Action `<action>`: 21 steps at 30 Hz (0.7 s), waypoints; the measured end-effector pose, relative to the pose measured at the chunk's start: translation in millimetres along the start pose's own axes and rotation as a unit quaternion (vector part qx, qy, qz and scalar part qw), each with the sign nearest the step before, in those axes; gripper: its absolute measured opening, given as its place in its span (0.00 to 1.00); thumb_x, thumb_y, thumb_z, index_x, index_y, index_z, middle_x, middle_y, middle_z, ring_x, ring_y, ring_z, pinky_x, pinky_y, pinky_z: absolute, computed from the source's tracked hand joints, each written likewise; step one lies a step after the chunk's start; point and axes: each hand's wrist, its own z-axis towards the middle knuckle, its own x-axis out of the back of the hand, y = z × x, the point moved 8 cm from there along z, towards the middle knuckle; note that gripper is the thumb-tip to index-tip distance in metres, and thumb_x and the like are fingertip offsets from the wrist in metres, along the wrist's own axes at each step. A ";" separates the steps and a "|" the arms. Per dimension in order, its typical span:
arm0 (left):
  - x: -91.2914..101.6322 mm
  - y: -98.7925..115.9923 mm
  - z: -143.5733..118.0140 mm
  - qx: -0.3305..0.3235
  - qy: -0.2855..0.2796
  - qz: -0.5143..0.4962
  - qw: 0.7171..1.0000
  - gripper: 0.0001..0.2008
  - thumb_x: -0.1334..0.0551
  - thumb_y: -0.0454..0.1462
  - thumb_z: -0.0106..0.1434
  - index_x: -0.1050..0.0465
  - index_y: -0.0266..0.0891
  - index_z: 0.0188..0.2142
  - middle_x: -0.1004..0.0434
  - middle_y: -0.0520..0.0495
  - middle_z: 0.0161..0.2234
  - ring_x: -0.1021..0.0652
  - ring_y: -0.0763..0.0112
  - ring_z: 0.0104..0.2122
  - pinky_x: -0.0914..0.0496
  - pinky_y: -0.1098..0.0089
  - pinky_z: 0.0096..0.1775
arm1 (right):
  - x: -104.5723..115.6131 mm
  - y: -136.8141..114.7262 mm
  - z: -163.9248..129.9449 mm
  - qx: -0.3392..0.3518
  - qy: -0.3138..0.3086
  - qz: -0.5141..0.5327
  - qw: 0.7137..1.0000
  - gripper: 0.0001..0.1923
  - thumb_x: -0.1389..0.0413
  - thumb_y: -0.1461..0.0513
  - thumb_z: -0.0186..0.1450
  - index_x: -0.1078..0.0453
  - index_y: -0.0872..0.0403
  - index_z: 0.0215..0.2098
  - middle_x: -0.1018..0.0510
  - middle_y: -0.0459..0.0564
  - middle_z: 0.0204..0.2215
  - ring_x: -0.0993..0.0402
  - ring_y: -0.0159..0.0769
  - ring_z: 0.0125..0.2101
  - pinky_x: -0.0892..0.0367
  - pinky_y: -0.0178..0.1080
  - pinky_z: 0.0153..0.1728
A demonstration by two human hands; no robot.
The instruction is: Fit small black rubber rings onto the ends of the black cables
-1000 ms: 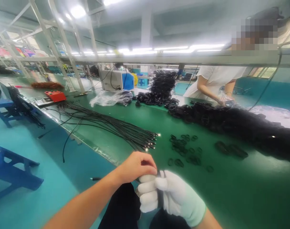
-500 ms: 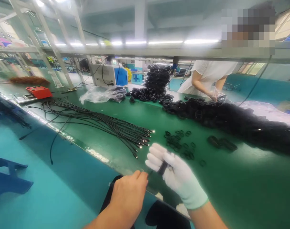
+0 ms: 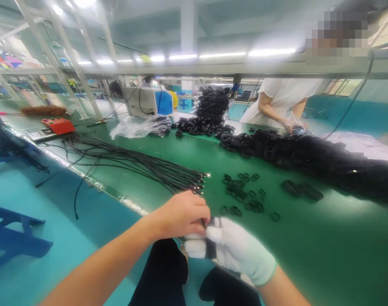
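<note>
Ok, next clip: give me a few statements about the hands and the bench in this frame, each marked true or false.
1. The right hand wears a white glove and grips a black cable bundle. True.
2. The left hand is gloved too. False: it is bare, and its fingers meet the bundle at the gloved hand.
3. A fan of long black cables lies on the green bench, ends pointing toward the hands. True.
4. The small black rings are stacked in a tray. False: they lie scattered loose on the bench surface.
5. The red device sits beside the right hand. False: it is at the far left of the bench.
</note>
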 end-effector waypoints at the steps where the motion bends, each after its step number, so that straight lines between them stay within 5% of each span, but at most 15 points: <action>1: -2.5 -2.5 1.7 0.003 -0.006 -0.026 1.000 0.04 0.37 0.37 0.59 0.28 0.40 0.32 0.26 0.52 0.31 0.29 0.73 0.33 0.39 0.72 0.39 | 0.0 3.0 0.0 -0.011 -0.001 0.004 1.000 0.14 0.39 0.63 0.59 0.30 0.60 0.42 0.28 0.50 0.31 0.29 0.32 0.30 0.35 0.47 0.44; 5: -2.7 6.7 8.2 -0.035 0.005 -0.031 0.999 0.03 0.38 0.35 0.60 0.27 0.40 0.29 0.24 0.50 0.34 0.29 0.69 0.39 0.40 0.69 0.44 | 6.2 11.8 -1.5 -0.054 0.019 -0.017 0.998 0.16 0.38 0.64 0.57 0.30 0.63 0.41 0.27 0.51 0.29 0.27 0.35 0.30 0.35 0.48 0.42; 8: 0.7 6.2 15.6 -0.010 -0.025 -0.017 0.999 0.08 0.40 0.32 0.59 0.28 0.39 0.24 0.26 0.50 0.30 0.29 0.70 0.35 0.38 0.71 0.38 | 9.6 15.1 -4.2 -0.067 0.018 -0.001 0.998 0.14 0.38 0.61 0.56 0.31 0.63 0.37 0.28 0.50 0.26 0.28 0.35 0.27 0.34 0.47 0.39; 11: -6.0 -6.7 18.2 0.059 -0.085 -0.158 0.982 0.05 0.39 0.32 0.56 0.27 0.39 0.24 0.29 0.53 0.25 0.29 0.74 0.27 0.38 0.75 0.30 | 6.8 20.3 -7.2 -0.088 -0.004 0.059 0.994 0.14 0.37 0.60 0.55 0.34 0.60 0.32 0.31 0.45 0.23 0.34 0.30 0.23 0.36 0.44 0.36; 13: -19.0 -17.2 13.8 0.123 -0.110 -0.293 0.942 0.02 0.38 0.34 0.55 0.27 0.38 0.28 0.30 0.55 0.23 0.30 0.76 0.24 0.38 0.76 0.27 | 4.2 22.6 -8.4 -0.099 -0.010 0.105 0.990 0.16 0.36 0.61 0.53 0.38 0.58 0.30 0.35 0.42 0.22 0.37 0.27 0.23 0.38 0.40 0.34; 16: -37.5 -28.5 2.5 0.199 -0.075 -0.420 0.882 0.04 0.40 0.35 0.56 0.30 0.37 0.32 0.32 0.55 0.23 0.32 0.77 0.22 0.39 0.77 0.25 | -0.7 22.6 -8.9 -0.103 -0.015 0.143 0.984 0.19 0.34 0.63 0.50 0.41 0.57 0.29 0.38 0.42 0.23 0.39 0.27 0.24 0.41 0.36 0.32; 21: -49.8 -27.9 -15.0 0.233 0.027 -0.470 0.851 0.05 0.43 0.35 0.59 0.32 0.36 0.33 0.32 0.54 0.26 0.33 0.76 0.26 0.38 0.76 0.28 | 3.3 13.3 -7.7 -0.054 -0.006 0.007 0.999 0.18 0.36 0.59 0.54 0.32 0.64 0.35 0.25 0.56 0.29 0.26 0.42 0.33 0.36 0.44 0.37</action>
